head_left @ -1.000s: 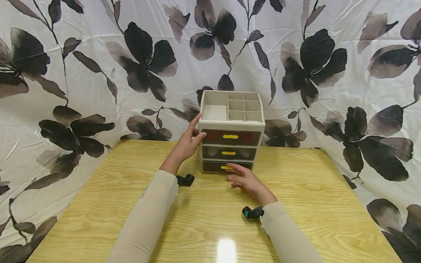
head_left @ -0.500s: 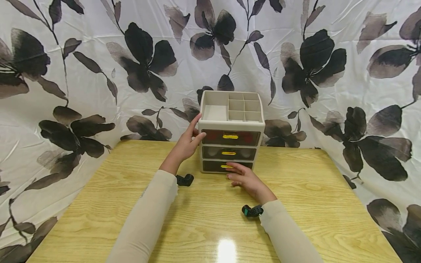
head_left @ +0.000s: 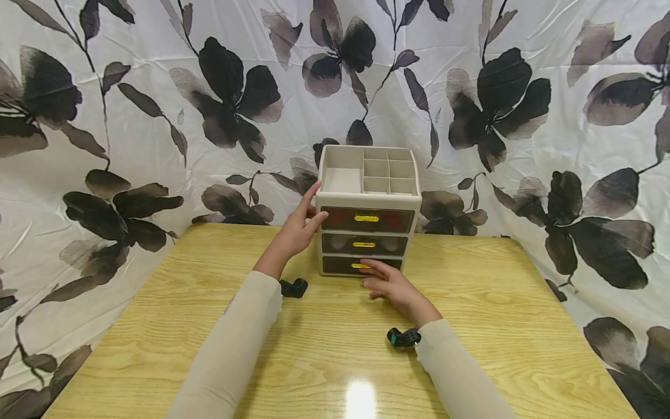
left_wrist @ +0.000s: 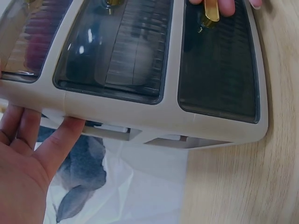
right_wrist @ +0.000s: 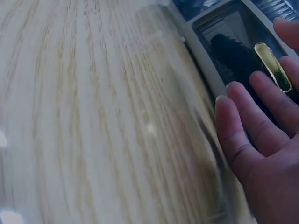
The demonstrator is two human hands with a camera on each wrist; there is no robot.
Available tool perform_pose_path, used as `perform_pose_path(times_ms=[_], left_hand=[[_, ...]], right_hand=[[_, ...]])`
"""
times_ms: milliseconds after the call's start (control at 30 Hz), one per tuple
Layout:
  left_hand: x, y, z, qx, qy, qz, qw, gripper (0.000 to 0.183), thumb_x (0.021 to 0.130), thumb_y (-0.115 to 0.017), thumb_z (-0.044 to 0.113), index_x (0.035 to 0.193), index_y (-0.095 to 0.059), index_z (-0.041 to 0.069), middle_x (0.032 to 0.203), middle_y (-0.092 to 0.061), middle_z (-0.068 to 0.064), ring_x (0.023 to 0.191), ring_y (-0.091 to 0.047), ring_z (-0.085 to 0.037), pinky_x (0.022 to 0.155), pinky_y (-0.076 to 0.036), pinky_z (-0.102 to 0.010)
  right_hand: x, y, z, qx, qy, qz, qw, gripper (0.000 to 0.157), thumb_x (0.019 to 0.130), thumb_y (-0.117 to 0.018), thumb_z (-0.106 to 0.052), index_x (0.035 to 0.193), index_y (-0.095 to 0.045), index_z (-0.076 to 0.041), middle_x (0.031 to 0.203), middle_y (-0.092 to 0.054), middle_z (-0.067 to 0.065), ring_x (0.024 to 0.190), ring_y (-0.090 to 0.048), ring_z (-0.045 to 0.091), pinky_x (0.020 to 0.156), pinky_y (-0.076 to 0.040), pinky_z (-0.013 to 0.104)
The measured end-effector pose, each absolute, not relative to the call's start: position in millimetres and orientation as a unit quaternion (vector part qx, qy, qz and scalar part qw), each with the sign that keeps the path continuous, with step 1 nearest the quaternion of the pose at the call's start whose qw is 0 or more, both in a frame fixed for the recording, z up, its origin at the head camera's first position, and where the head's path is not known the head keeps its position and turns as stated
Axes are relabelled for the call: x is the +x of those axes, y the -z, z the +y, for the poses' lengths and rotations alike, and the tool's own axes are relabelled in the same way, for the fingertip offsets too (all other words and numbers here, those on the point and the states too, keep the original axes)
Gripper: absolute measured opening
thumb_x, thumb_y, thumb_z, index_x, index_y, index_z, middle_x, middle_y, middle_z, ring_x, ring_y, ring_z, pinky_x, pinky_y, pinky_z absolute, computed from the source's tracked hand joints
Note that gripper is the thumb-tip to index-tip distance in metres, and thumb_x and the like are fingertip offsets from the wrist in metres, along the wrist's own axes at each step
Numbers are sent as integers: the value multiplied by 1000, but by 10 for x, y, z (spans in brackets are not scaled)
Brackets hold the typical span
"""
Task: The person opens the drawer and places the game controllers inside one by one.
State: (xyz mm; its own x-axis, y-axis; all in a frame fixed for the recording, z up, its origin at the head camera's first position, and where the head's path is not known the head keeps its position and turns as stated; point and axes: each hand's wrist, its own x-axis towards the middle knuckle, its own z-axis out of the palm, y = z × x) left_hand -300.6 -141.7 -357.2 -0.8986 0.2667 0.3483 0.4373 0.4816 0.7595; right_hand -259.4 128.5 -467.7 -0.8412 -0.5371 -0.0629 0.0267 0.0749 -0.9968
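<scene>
A cream desktop drawer organizer [head_left: 369, 201] with three dark see-through drawers stands at the back of the table. All three drawers are closed, each with a gold handle. My left hand [head_left: 297, 230] rests against its left side near the top, fingers extended and thumb at the front edge; the left wrist view shows this hand [left_wrist: 28, 158] along the side wall. At the bottom drawer [left_wrist: 219, 65], my right hand [head_left: 395, 289] pinches the gold handle [left_wrist: 211, 9], fingertips on either side of it. The lower fingers [right_wrist: 231, 121] spread loosely in front of the drawer.
The organizer's top has one large compartment [head_left: 342, 179] and several small ones [head_left: 402, 169]. Blurred contents show behind the upper drawer fronts. A wooden table [head_left: 314, 355] lies beneath, with a floral cloth [head_left: 235, 35] hanging behind it. Both wrists wear black straps.
</scene>
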Motion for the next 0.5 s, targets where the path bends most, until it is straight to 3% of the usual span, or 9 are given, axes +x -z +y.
perform_pose_path(times_ms=[200, 367, 500], left_hand=[[-2966, 3559, -1406, -194, 457, -863, 96, 67, 101, -49, 36, 154, -8, 44, 106, -59, -16, 97, -57, -27, 84, -50, -45], [-2903, 3518, -1413, -187, 434, -875, 106, 69, 102, -50, 34, 155, -6, 42, 114, -60, -16, 105, -58, -29, 88, -51, -49], [-2828, 3468, -1442, -205, 409, -882, 112, 73, 101, -52, 28, 155, -3, 39, 126, -56, -17, 115, -57, -31, 91, -52, -48]], right_hand=[[-2537, 4569, 1368, -239, 568, 762, 199, 61, 98, -58, -18, 152, -31, -11, 153, -36, 20, 134, -42, 42, 91, -50, 46], [-2417, 4346, 1467, -259, 464, 836, 139, 58, 96, -61, -24, 148, -39, -13, 149, -44, 15, 130, -48, 38, 102, -43, 52], [-2330, 4134, 1622, -256, 403, 875, 77, 53, 95, -63, -28, 145, -46, -16, 143, -51, 11, 125, -53, 35, 99, -44, 53]])
